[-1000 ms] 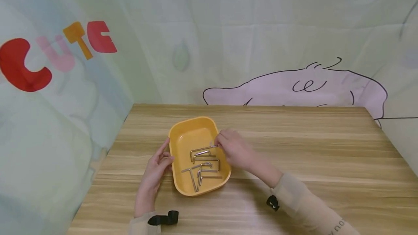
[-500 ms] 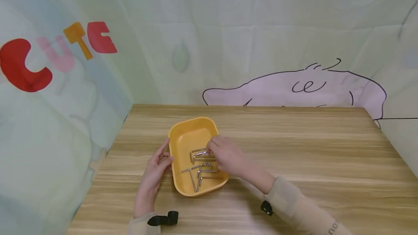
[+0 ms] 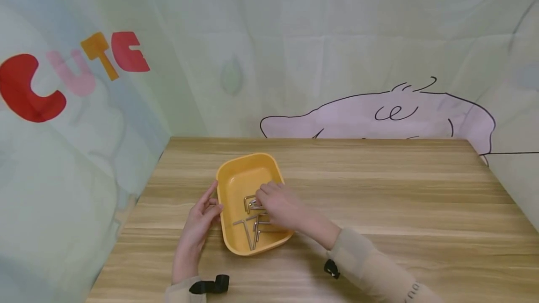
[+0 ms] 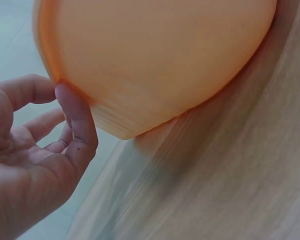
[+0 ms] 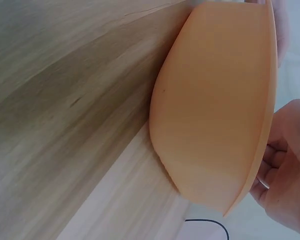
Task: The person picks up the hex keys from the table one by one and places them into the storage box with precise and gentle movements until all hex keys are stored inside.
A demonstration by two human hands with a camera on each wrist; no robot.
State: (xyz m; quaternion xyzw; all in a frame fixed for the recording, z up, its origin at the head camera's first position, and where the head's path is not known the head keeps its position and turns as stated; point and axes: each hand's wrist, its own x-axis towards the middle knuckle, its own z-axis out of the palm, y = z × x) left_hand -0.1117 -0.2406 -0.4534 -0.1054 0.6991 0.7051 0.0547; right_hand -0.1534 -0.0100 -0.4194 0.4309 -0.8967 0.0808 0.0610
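Note:
Several L-shaped metal hex keys (image 3: 246,234) lie in a yellow plastic tray (image 3: 242,172), mostly in its near half. My left hand (image 3: 201,216) grips the tray's left side, thumb at the rim and the other fingers bent against the outer wall. In the left wrist view, my left hand (image 4: 45,155) shows its thumb tip at the tray's rim (image 4: 47,45). My right hand (image 3: 280,207) reaches over the right rim, fingertips pinching a shiny hex key (image 3: 254,203) and covering part of the pile. Beyond the tray wall (image 5: 210,110), the right hand's (image 5: 290,165) fingertips are hidden in the right wrist view.
The tray stands on a wood-grain table (image 3: 379,191), left of its middle. A printed cloth backdrop (image 3: 294,60) hangs behind the table and along the left side. Black straps show at both wrists, one with a black piece (image 3: 210,285) on the left.
My right hand has moved left and deeper into the tray, from the right rim to over the hex keys, a shiny piece moving with its fingertips. The left hand and tray stay put.

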